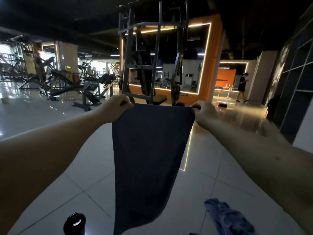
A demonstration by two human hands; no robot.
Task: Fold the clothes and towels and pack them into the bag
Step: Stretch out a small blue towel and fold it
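Note:
A dark blue-grey towel (149,158) hangs straight down in front of me, stretched flat along its top edge. My left hand (116,108) pinches its upper left corner. My right hand (204,114) pinches the upper right corner. Both arms reach out at about chest height. The towel's lower end curls just above the tiled floor. A crumpled blue garment (227,217) lies on the floor at the lower right. No bag shows in the view.
A dark bottle (74,224) stands on the white tiled floor (88,167) at the lower left. A grey weight machine (152,65) rises straight ahead before an orange mirror wall. More gym machines (64,82) fill the left. A person (242,87) walks far right.

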